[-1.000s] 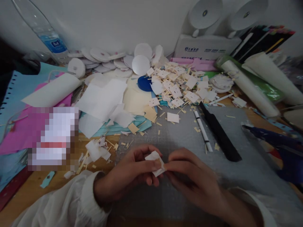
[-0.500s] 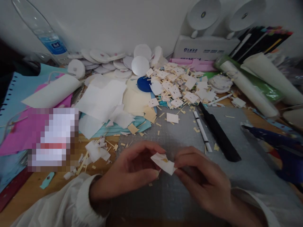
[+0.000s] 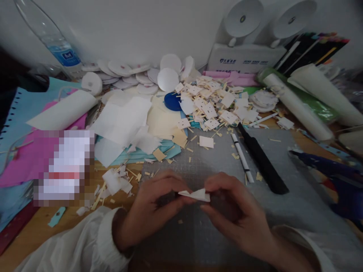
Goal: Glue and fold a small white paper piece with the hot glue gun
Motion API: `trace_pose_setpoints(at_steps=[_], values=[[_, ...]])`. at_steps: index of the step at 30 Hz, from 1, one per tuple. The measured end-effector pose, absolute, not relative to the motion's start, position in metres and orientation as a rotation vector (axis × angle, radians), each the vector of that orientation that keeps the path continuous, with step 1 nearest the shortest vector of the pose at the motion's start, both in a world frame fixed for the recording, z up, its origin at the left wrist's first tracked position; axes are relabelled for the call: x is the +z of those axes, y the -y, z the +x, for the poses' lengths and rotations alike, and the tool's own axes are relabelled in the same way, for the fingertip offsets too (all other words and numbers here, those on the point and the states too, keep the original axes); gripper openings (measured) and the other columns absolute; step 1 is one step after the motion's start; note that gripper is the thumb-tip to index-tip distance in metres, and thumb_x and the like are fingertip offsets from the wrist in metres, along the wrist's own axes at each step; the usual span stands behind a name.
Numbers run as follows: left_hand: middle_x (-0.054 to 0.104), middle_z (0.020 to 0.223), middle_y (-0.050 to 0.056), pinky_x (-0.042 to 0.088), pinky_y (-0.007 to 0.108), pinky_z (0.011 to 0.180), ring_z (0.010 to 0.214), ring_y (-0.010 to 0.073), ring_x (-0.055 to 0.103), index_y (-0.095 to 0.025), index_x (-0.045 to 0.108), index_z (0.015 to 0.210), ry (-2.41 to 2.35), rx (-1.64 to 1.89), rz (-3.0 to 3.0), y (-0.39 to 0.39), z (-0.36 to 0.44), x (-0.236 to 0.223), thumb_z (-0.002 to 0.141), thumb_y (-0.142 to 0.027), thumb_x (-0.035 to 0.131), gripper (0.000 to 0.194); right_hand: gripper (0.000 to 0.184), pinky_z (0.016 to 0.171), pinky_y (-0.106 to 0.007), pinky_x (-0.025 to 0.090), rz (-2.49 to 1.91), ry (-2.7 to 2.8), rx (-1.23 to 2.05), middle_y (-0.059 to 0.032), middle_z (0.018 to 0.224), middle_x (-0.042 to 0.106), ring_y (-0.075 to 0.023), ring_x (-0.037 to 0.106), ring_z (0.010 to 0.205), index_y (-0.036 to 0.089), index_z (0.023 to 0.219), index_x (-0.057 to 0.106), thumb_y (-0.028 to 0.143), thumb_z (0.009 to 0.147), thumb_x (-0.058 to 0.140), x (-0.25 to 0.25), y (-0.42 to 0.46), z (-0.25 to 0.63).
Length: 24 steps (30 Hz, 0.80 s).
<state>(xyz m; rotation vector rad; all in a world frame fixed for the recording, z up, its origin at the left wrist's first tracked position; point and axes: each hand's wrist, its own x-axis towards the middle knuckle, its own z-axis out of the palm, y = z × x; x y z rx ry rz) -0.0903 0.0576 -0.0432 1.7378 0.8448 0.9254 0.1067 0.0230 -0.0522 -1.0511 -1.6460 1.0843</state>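
Nearest, the left hand (image 3: 154,206) and right hand (image 3: 235,211) meet over the grey cutting mat (image 3: 283,211), fingers of both pinched narrow on a small white paper piece (image 3: 197,195) held between them, edge-on. It looks flimsy; a hard tug could tear or crease it. Farther off lie a black knife (image 3: 262,160) and a heap of cut squares (image 3: 215,105). The piece's face is hidden; a pixelated patch covers part of the left worktop.
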Motion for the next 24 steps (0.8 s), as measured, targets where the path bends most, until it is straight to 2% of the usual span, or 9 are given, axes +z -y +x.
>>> trace_pose_setpoints(at_steps=[3,9,15,17,21,24], values=[[0.064,0.078,0.003,0.047,0.022,0.063,0.071,0.0121,0.061,-0.015,0.066,0.082,-0.858,0.892,1.765,-0.058,-0.090,-0.045,0.081,-0.015,0.064,0.003,0.039,0.072,-0.023,0.049,-1.054,1.656,1.098,-0.0006,0.094,0.057,-0.0125,0.056,0.085,0.029,0.116,0.050,0.013,0.082,0.062,-0.053,-0.024,0.106],[0.062,0.071,0.002,0.044,0.020,0.057,0.065,0.0107,0.058,-0.016,0.067,0.078,-0.928,0.844,1.737,-0.055,-0.089,-0.047,0.080,-0.018,0.066,0.004,0.017,0.063,-0.020,0.046,-1.050,1.609,1.095,0.0023,0.082,0.060,-0.0090,0.057,0.075,0.027,0.089,0.063,0.012,0.082,0.063,-0.049,-0.028,0.104],[0.061,0.093,0.004,0.048,0.026,0.076,0.087,0.0151,0.058,-0.021,0.063,0.101,-0.929,0.890,1.605,-0.055,-0.092,-0.036,0.085,-0.017,0.057,0.017,0.008,0.051,-0.018,0.042,-1.064,1.108,1.348,0.0033,0.076,0.059,-0.0068,0.054,0.060,0.025,0.075,0.063,0.020,0.078,0.069,-0.056,-0.036,0.109],[0.061,0.090,0.003,0.047,0.025,0.075,0.085,0.0142,0.057,-0.022,0.064,0.097,-0.893,0.921,1.563,-0.053,-0.092,-0.029,0.086,-0.017,0.056,0.014,0.009,0.051,-0.017,0.041,-1.056,0.936,1.405,0.0044,0.071,0.058,-0.0056,0.052,0.056,0.025,0.073,0.063,0.024,0.076,0.071,-0.057,-0.040,0.111],[0.059,0.080,0.001,0.045,0.021,0.063,0.074,0.0117,0.055,-0.022,0.066,0.088,-0.792,0.936,1.441,-0.041,-0.087,-0.015,0.087,-0.018,0.055,0.012,0.014,0.051,-0.017,0.041,-1.029,0.758,1.467,0.0051,0.066,0.057,-0.0050,0.051,0.054,0.023,0.071,0.064,0.027,0.069,0.077,-0.056,-0.048,0.112],[0.058,0.078,0.001,0.044,0.022,0.064,0.073,0.0116,0.053,-0.021,0.065,0.084,-0.750,0.952,1.411,-0.031,-0.083,-0.011,0.087,-0.018,0.054,0.012,0.017,0.051,-0.017,0.041,-1.028,0.724,1.492,0.0050,0.067,0.058,-0.0050,0.050,0.055,0.022,0.069,0.065,0.028,0.065,0.080,-0.054,-0.050,0.110]])
